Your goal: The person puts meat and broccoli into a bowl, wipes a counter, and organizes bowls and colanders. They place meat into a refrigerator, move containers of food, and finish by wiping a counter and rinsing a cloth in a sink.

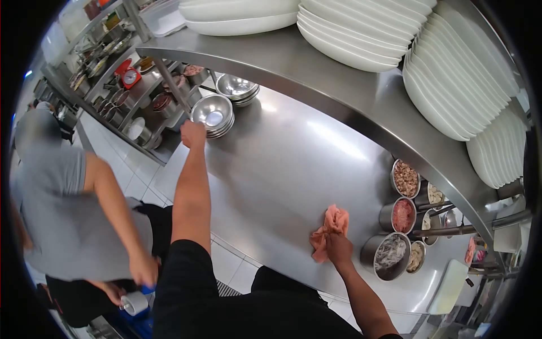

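At the far left end of the steel table, my left hand [193, 134] is closed at the near rim of a stack of metal mixing bowls [212, 112]; its fingertips are partly hidden. Just behind stands a second stack of metal bowls [237, 87]. My right hand [340, 248] grips a crumpled salmon-pink cloth [329, 229], which lies against the tabletop [271, 186] near the front edge. Right of that hand are several metal pots of food, among them one of pale translucent strips [390, 254] and one of pink minced food [402, 214].
White plates [353, 34] stand in tall stacks on a raised steel shelf [282, 59] across the back. To the left, a person [84, 209] in a grey shirt holds a white cup-like item [135, 303]. A rack with a red scale [129, 74] is beyond. A pale cutting board [449, 287] lies far right.
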